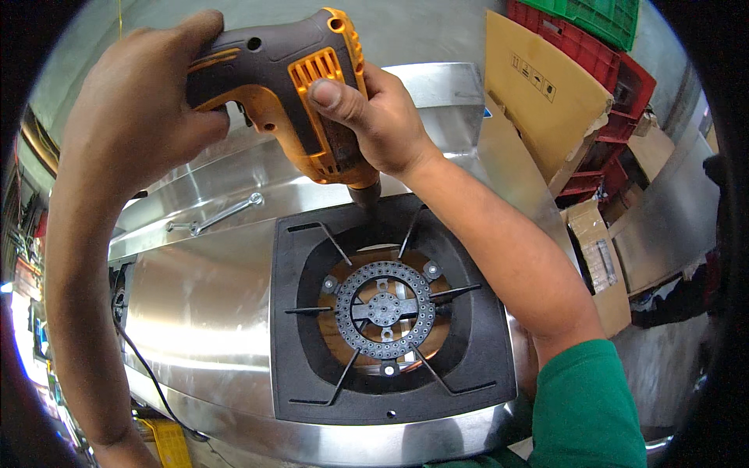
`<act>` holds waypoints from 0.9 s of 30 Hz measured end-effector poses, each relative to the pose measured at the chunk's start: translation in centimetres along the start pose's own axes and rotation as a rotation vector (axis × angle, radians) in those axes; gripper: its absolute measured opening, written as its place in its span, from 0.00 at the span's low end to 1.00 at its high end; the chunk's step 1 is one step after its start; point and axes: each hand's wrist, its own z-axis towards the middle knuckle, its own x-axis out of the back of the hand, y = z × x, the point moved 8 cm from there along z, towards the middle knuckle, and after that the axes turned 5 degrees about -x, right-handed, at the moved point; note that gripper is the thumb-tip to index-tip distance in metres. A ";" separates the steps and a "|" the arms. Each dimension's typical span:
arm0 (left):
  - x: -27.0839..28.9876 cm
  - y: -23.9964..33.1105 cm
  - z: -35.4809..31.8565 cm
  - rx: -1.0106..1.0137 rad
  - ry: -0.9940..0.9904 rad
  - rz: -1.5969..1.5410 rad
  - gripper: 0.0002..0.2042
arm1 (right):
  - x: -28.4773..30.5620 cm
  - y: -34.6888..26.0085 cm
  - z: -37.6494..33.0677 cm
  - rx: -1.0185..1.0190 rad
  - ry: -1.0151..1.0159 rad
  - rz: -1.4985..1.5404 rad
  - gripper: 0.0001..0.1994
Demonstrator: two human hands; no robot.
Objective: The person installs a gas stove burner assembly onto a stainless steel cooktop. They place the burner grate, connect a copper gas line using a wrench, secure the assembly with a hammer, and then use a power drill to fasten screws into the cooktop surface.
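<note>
Above the black cast-iron stove grate [390, 312], both hands clench an orange-and-grey power drill [300, 86], left hand [136, 109] around the rear grip and right hand [374, 117] bracing the body, holding its tip steady at the grate's back edge.

Orange and dark grey drill [300, 86] gripped in both hands. Just below them, a black stove grate [390, 312] on shiny silver steel [203, 304]. By the right arm: green sleeve [585, 405], red crates [608, 70], brown cardboard [538, 93].
</note>
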 end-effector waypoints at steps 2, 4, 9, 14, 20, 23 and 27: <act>0.3 0.4 -0.1 -0.018 0.031 0.019 0.18 | 0.0 -0.1 -0.1 -0.014 -0.003 -0.019 0.39; 0.3 0.5 0.1 -0.012 0.042 0.055 0.19 | 0.1 0.0 -0.2 -0.008 0.008 -0.003 0.40; 0.8 0.3 0.1 0.059 -0.013 0.092 0.21 | -0.1 0.0 0.1 -0.036 -0.008 0.000 0.43; 0.6 0.5 0.3 0.078 -0.025 0.065 0.24 | 0.4 0.2 0.0 -0.044 0.006 -0.007 0.43; 0.6 0.4 0.2 0.087 -0.020 0.100 0.24 | 0.1 0.1 -0.3 -0.050 -0.019 0.028 0.43; 0.7 0.7 0.4 0.080 -0.006 0.103 0.24 | 0.5 0.1 -0.3 -0.055 -0.016 0.000 0.43; 0.9 0.8 0.2 0.009 0.055 0.168 0.23 | 0.1 -0.1 -0.2 -0.043 -0.022 0.056 0.42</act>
